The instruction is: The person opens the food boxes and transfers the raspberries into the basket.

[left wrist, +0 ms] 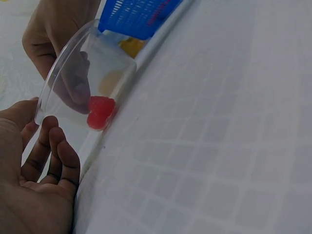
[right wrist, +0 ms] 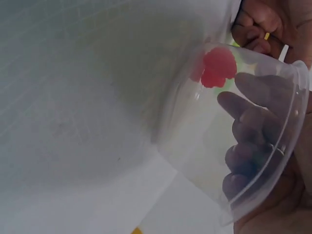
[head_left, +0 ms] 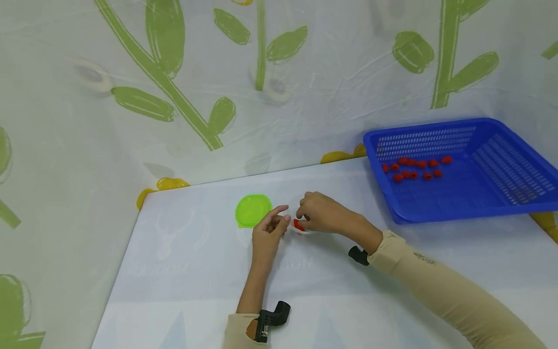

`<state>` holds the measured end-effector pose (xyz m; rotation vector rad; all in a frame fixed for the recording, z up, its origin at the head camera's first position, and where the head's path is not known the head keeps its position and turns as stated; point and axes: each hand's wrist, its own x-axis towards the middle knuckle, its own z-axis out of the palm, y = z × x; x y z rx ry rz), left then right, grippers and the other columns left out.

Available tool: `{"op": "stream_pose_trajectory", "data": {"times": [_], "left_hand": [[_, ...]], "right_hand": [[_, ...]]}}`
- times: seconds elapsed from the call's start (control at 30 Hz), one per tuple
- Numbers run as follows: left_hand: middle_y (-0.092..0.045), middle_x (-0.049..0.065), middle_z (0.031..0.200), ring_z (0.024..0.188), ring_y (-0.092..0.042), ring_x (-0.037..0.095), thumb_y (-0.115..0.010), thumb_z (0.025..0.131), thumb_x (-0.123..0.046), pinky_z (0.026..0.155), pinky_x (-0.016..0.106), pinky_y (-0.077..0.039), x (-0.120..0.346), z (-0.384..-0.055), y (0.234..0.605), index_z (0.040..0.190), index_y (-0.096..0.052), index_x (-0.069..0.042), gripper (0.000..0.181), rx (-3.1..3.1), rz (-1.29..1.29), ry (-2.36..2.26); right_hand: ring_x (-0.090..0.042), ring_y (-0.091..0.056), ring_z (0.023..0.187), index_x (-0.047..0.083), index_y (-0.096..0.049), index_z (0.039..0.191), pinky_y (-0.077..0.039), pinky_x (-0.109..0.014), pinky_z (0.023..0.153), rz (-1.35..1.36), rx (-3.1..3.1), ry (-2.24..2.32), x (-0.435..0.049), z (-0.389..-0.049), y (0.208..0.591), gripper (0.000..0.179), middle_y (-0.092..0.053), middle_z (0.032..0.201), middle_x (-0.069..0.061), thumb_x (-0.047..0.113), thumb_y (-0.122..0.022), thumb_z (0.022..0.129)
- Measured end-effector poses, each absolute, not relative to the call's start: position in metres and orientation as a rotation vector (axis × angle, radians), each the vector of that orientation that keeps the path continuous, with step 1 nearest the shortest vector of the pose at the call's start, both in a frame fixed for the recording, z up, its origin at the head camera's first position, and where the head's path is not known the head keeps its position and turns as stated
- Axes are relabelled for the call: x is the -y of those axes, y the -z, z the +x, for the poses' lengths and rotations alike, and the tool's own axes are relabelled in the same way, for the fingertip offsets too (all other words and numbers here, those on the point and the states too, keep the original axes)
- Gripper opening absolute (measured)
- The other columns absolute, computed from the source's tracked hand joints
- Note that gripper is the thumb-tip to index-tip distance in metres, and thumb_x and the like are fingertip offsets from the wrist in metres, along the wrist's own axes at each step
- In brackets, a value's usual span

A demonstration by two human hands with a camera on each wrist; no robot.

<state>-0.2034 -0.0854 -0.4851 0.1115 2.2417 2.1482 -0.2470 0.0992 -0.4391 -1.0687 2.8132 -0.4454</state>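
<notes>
A clear plastic bowl (left wrist: 105,63) stands on the white table between the hands. At its rim, my left hand (head_left: 267,240) pinches the edge between thumb and finger, the other fingers loosely bent. My right hand (head_left: 324,213) reaches into the bowl from the right, its fingers visible through the clear wall (right wrist: 195,141). Low in the bowl is a red raspberry (left wrist: 101,112), also visible in the head view. The right hand's fingertips are beside it, one seeming to touch it, with thumb and fingers apart.
Left of the bowl lies a bright green lid (head_left: 253,211). At the back right stands a blue plastic basket (head_left: 471,198) with several raspberries (head_left: 421,164) in it. Patterned cloth hangs behind the table's back edge.
</notes>
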Motion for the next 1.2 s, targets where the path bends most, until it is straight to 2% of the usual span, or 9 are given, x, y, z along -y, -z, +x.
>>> {"op": "stream_pose_trajectory", "data": {"times": [0.33,0.57,0.7,0.87,0.97,1.2], "left_hand": [[-0.061,0.007,0.086,0.071,-0.053,0.013,-0.07,0.095,-0.015,0.061,0.018,-0.042,0.084,-0.201,0.479,0.122,-0.07,-0.007,0.028,-2.24,0.123,-2.192],[-0.061,0.007,0.086,0.07,-0.052,0.012,-0.073,0.094,-0.023,0.062,0.019,-0.042,0.086,-0.206,0.496,0.122,-0.072,-0.013,0.03,-2.228,0.138,-2.207],[-0.062,0.009,0.088,0.071,-0.052,0.012,-0.071,0.095,-0.016,0.063,0.019,-0.043,0.084,-0.201,0.48,0.123,-0.071,-0.008,0.029,-2.217,0.118,-2.188],[-0.062,0.008,0.088,0.072,-0.053,0.014,-0.071,0.095,-0.015,0.062,0.019,-0.043,0.084,-0.206,0.493,0.124,-0.07,-0.007,0.03,-2.228,0.118,-2.176],[-0.062,0.008,0.089,0.073,-0.053,0.015,-0.072,0.095,-0.017,0.062,0.02,-0.044,0.084,-0.211,0.505,0.125,-0.07,-0.01,0.031,-2.241,0.111,-2.168],[-0.062,0.007,0.089,0.075,-0.055,0.017,-0.074,0.093,-0.03,0.063,0.021,-0.045,0.085,-0.211,0.511,0.121,-0.073,-0.02,0.03,-2.269,0.111,-2.167]], "right_hand": [[-0.014,-0.047,0.066,0.012,-0.076,0.07,-0.043,-0.031,0.068,-0.93,-2.883,0.378,-0.084,-0.249,0.441,0.017,-0.06,0.063,0.007,0.014,-0.075,0.086],[-0.015,-0.046,0.063,0.015,-0.062,0.055,-0.043,-0.032,0.068,-0.837,-2.912,0.366,-0.077,-0.247,0.44,0.033,-0.052,0.054,0.007,0.011,-0.075,0.085],[-0.014,-0.048,0.063,0.014,-0.068,0.058,-0.044,-0.03,0.064,-0.811,-2.934,0.43,-0.079,-0.246,0.44,0.026,-0.055,0.055,0.008,0.011,-0.076,0.082],[-0.014,-0.05,0.065,0.014,-0.076,0.067,-0.044,-0.029,0.064,-0.77,-2.979,0.525,-0.086,-0.244,0.434,0.014,-0.059,0.06,0.01,0.011,-0.077,0.081],[-0.013,-0.049,0.067,0.014,-0.078,0.073,-0.042,-0.03,0.067,-0.783,-2.999,0.572,-0.092,-0.241,0.428,0.007,-0.058,0.063,0.01,0.013,-0.08,0.08],[-0.013,-0.046,0.068,0.013,-0.078,0.077,-0.04,-0.028,0.064,-0.884,-3.046,0.651,-0.113,-0.233,0.412,0.004,-0.054,0.066,0.008,0.012,-0.079,0.081]]}}
